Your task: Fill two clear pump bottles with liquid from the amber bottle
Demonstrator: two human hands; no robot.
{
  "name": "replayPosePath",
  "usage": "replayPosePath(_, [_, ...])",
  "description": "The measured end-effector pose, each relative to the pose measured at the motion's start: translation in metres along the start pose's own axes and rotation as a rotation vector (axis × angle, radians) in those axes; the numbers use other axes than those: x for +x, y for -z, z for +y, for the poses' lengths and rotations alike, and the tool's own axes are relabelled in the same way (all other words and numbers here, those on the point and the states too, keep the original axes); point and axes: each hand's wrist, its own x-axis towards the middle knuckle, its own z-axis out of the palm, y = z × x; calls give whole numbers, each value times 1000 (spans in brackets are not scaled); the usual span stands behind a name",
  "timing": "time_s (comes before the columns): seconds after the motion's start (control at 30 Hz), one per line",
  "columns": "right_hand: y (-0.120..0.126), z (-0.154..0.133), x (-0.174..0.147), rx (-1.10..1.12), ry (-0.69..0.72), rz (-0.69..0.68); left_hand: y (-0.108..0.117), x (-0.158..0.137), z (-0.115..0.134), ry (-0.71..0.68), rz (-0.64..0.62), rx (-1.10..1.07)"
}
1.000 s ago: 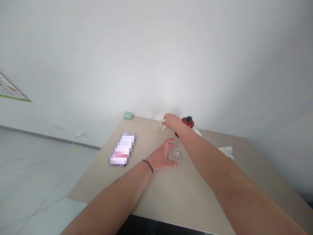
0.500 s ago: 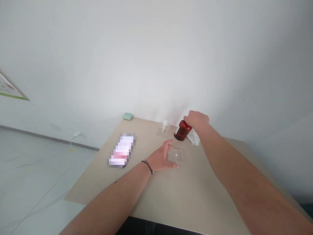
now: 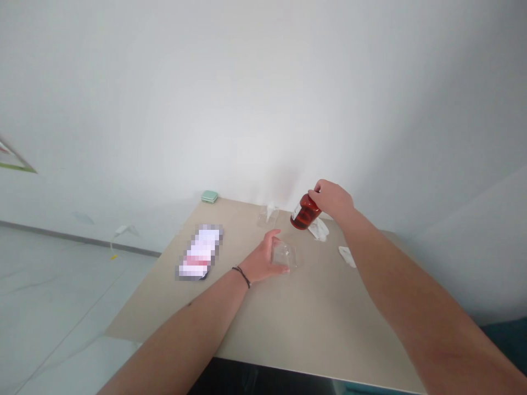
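Note:
My left hand (image 3: 265, 258) curves around a small clear plastic box (image 3: 285, 256) on the table, thumb and fingers at opposite sides of it. Behind the box and a little to the right, my right hand (image 3: 332, 198) grips a dark red see-through bottle (image 3: 305, 212) by its top end. The bottle hangs above the table, leaning, with its base down to the left and part of a white label showing. Its neck is hidden inside my right hand.
A second clear box (image 3: 268, 216) with something white stands near the wall. White crumpled tissue (image 3: 319, 229) lies behind the bottle, and another white piece (image 3: 347, 256) by my right forearm. A blurred-out phone (image 3: 200, 252) and a green case (image 3: 209, 197) are on the left.
The view has shifted slightly. My right hand has lifted the bottle a little, and the white piece by my right forearm now shows. My left hand stays around the clear box.

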Motion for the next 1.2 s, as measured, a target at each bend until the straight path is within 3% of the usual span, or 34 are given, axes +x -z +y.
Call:
replayPosePath(0.2, [39,10,-50,55,57,44,5,-3,-5,-6,66,47])
replayPosePath(0.47, [37,8,-144,143,183,-69,5,0,-14,-103,136,103])
replayPosePath(0.53, [33,4,-164,161,198,-98,6,-6,-5,-183,241,222])
replayPosePath(0.63, [26,-4,-186,161,242,-132,6,-20,12,-434,400,338])
replayPosePath(0.73, [17,-14,-197,139,294,-146,-2,-33,26,-648,414,284])
replayPosePath(0.87, [8,-28,-200,89,318,-152,-20,-40,32,-562,150,134])
replayPosePath(0.97, [5,-35,-198,72,319,-145,-25,-40,31,-461,68,15])
replayPosePath(1.03, [5,-37,-196,79,312,-134,-22,-39,29,-453,113,-29])
replayPosePath(1.1, [5,-38,-195,91,309,-122,-14,-37,26,-429,264,-40])
replayPosePath(1.17, [5,-38,-194,108,307,-108,-2,-32,22,-314,451,3])
replayPosePath(1.2, [5,-37,-193,117,305,-102,5,-29,19,-242,460,57])
